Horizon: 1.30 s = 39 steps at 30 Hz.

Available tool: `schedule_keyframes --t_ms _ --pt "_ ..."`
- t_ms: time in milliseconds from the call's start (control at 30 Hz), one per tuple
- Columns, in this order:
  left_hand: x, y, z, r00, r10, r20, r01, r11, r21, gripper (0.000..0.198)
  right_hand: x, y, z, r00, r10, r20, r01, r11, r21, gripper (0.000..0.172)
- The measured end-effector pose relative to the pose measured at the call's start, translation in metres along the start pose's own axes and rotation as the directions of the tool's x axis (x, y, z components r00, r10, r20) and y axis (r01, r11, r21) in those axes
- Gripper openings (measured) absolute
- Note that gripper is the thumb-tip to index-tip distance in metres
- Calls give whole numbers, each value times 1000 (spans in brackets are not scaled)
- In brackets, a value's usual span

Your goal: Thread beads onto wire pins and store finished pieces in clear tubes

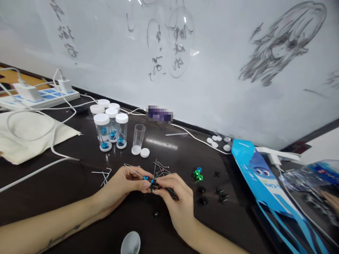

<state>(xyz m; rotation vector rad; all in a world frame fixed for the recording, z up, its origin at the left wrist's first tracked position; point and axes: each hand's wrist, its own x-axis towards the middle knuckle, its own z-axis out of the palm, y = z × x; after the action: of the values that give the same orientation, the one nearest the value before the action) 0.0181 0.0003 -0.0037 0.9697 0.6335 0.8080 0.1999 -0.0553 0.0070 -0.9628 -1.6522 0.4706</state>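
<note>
My left hand (129, 181) is closed in a pinch on a small blue metal part (145, 178) with a thin bent metal wire (134, 170) running up and left from it. My right hand (177, 197) meets it at the middle of the table, its fingers pinching a small black piece (153, 187) against the blue part. Fingertips hide how the pieces join. Just behind the hands lie several thin bent wires (162, 170). Left of my left hand are silver hex keys (104, 176). Small green parts (197, 174) and black parts (203, 201) lie right of my right hand.
Several clear tubes with white caps (102, 120) hold blue parts at back left. An uncapped tube (139, 137) stands beside a loose cap (144, 152). A white cup (131, 243) is near me. White cables (63, 155), a power strip (45, 100) and blue packaging (249, 165) flank the workspace.
</note>
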Motion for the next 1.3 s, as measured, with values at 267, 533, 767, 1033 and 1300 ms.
schedule_keyframes --t_ms 267,533,767,1033,1300 --pt "0 1 1 1000 -4 -12 4 1000 18 19 -1 -1 -1 1000 26 6 -26 1000 -11 21" --pt "-1 2 2 1000 -7 -19 7 1000 13 19 0 0 -1 999 36 4 -36 999 -6 19" --pt "-1 2 2 1000 -8 -18 9 1000 24 19 0 0 -1 999 48 7 -48 999 -11 16" --pt "-2 4 3 1000 -14 -19 14 1000 8 20 -2 -1 -1 999 41 13 -41 999 -19 19" --pt "-2 3 4 999 -19 -33 19 1000 2 21 -1 -2 0 1000 7 16 -6 999 -48 24"
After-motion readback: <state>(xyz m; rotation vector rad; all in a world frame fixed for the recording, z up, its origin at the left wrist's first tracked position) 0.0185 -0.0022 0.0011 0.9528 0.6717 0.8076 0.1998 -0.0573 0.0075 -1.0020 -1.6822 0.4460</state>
